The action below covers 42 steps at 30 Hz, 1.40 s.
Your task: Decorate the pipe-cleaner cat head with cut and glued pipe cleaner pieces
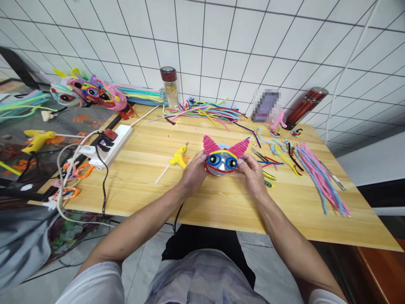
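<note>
1. Currently pinching a pink-eared face (223, 166) by both sides, between left hand (193, 173) and right hand (255, 175), over the desk (221, 211).
2. Probably checking or aligning its parts.
3. Next, likely needing steady support, only light side pressure.

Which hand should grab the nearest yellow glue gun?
Probably the left hand: that glue gun lies just beside it. The right hand is farther, across the pink-eared craft both hands hold.

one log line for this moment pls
left hand: holding pink-eared figure | right hand: holding its opposite side | beside left hand: glue gun on table | by wall: pipe cleaners
</note>
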### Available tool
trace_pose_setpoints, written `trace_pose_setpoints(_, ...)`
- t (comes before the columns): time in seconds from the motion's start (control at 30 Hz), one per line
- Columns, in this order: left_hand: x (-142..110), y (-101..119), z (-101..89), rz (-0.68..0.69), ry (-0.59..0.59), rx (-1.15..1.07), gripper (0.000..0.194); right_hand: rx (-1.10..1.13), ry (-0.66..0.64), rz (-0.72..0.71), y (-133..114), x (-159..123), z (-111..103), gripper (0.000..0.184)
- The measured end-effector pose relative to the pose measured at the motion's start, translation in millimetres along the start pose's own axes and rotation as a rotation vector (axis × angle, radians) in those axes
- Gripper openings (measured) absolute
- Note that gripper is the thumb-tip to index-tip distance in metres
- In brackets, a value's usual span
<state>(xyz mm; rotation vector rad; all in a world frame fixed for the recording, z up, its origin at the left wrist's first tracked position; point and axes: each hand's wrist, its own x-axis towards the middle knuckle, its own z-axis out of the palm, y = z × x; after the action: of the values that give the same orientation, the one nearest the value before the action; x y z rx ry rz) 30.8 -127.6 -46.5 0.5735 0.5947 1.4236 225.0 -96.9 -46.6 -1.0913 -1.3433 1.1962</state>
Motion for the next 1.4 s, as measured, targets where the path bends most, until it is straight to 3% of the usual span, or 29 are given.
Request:
trace_pose_setpoints(0.23, 1, -1, -4.4, 0.002, -0.017, -0.026, 0.040, 0.035, 0.000, 0.000, 2, 3, 0, 0.042)
trace_pose_setpoints(0.4, 2, -1, -7.6, 0.012, -0.069, 0.051, 0.047, 0.059, 0.012, 0.021, 8, 6, -1, 0.044)
trace_pose_setpoints(0.63, 6, -5, -15.1, 0.129, -0.124, 0.362, 0.075, 0.071, 0.004, 0.056, 8, 11, 0, 0.047)
trace_pose_setpoints(0.8, 11, 11, -21.0, 0.104, -0.199, 0.620, 0.089, 0.096, -0.010, 0.116, 0, 16, 0, 0.049)
trace_pose_setpoints(0.97, 41, 35, -26.1, 0.284, -0.209, 0.941, 0.093, 0.207, -0.084, 0.146, -4, 38, 4, 0.042)
trace_pose_setpoints(1.07, 66, 47, -22.9, 0.376, -0.278, 0.997, 0.088, 0.241, -0.092, 0.138, -4, 56, 9, 0.043)
trace_pose_setpoints(1.2, 94, 56, -14.7, 0.466, -0.369, 1.006, 0.075, 0.165, -0.008, 0.094, 4, 69, 12, 0.051)
trace_pose_setpoints(1.33, 111, 55, -18.0, 0.441, -0.490, 1.027, 0.059, 0.034, 0.033, 0.023, 17, 58, 7, 0.060)
trace_pose_setpoints(1.4, 117, 51, -26.7, 0.383, -0.473, 1.033, 0.063, -0.029, 0.007, -0.021, 21, 48, 5, 0.061)
